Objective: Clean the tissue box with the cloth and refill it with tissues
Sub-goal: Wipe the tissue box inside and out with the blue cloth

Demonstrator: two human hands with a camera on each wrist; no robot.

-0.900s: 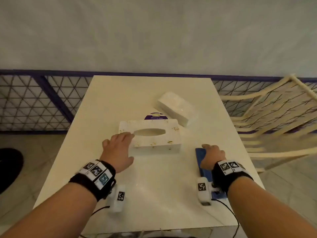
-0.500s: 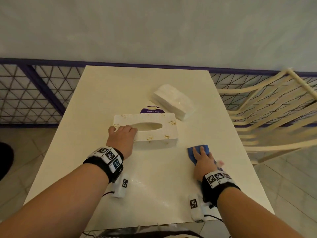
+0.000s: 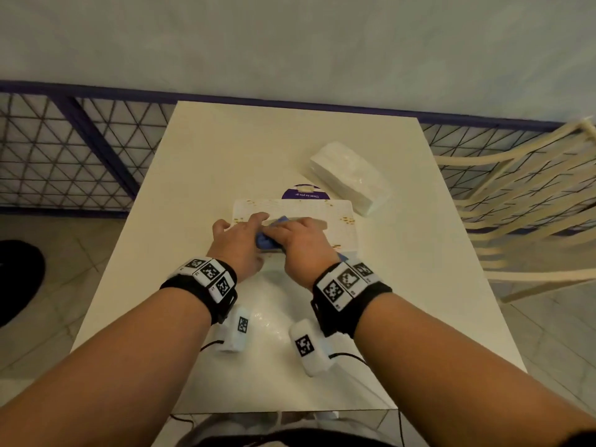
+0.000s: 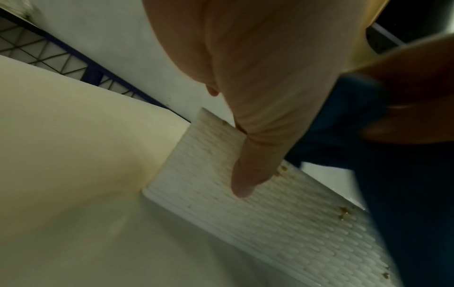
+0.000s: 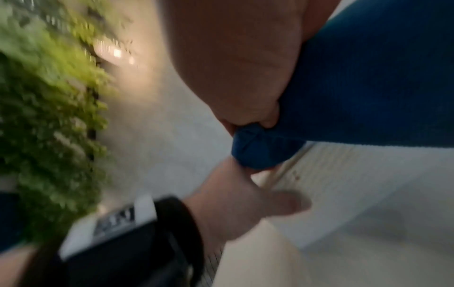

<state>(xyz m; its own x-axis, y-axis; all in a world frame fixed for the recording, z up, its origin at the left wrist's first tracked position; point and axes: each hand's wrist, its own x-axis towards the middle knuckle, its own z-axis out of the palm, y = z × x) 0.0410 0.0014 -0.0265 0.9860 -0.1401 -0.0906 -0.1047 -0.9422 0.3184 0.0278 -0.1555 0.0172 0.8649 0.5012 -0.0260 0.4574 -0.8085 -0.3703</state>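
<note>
**Both hands on the box, cloth down on its top**

One tissue box (image 3: pixel 335 217) sits mid-counter, white and ribbed, flecked with small brown spots — and both hands are on its left half. The left hand (image 3: pixel 240 243) lies over the box's near left corner, fingers (image 4: pixel 248 174) straight and together, one tip pressing the ribbed top in the left wrist view. The right hand (image 3: pixel 298 243) is just beside it, touching, with its fingers curled round one blue cloth (image 3: pixel 266 241) bunched against the box top; the right wrist view is blurred but shows the cloth (image 5: pixel 368 77) gathered in the grip.

One wrapped pack of tissues (image 3: pixel 350 177) lies off the box's far right corner, angled, near but apart. One purple disc (image 3: pixel 303 192) peeks out from behind the box's far edge, touching or tucked under it — cannot tell which.

Room to move: the counter (image 3: pixel 225 150) is open on the left and across the far end up to the blue rail (image 3: pixel 96 91) at the wall. On the right the box stands closer to the counter's edge, and one cream chair (image 3: pixel 522 195) sits just beyond that edge. The near stretch under the wrists is bare.
</note>
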